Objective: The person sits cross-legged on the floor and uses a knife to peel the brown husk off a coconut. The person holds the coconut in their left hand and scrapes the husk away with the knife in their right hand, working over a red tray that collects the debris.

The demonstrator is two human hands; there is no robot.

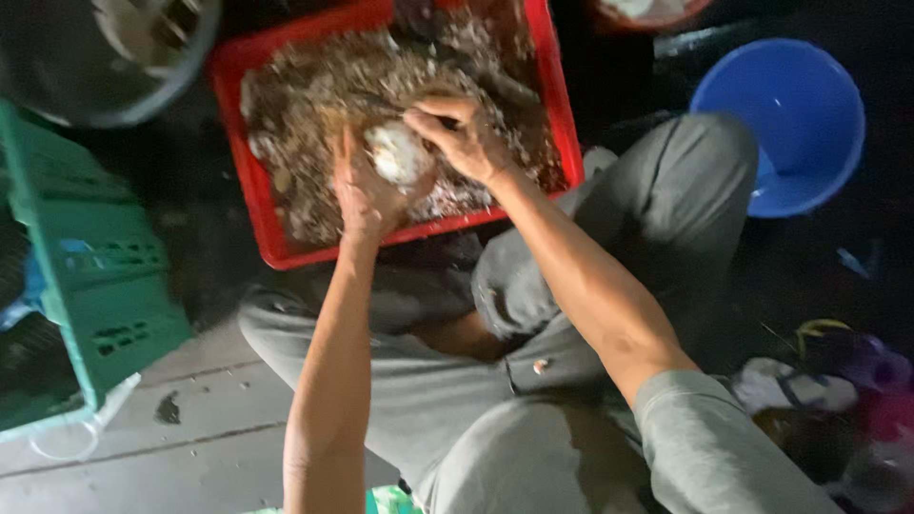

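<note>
A red plastic crate [562,124] lies in front of my knees, filled with brownish shells and scraps [314,86]. Over it my left hand [362,195] cups a pale, whitish shell-like piece [398,152]. My right hand [462,133] presses down on that piece from above, gripping a thin dark tool whose tip points left; the tool is blurred and mostly hidden by the fingers. Both forearms reach forward over my grey trousers.
A green slatted crate [95,276] stands at the left on the concrete floor. A blue plastic basin [790,124] sits at the right. A dark round container [105,57] is at the top left. Coloured items lie at the lower right.
</note>
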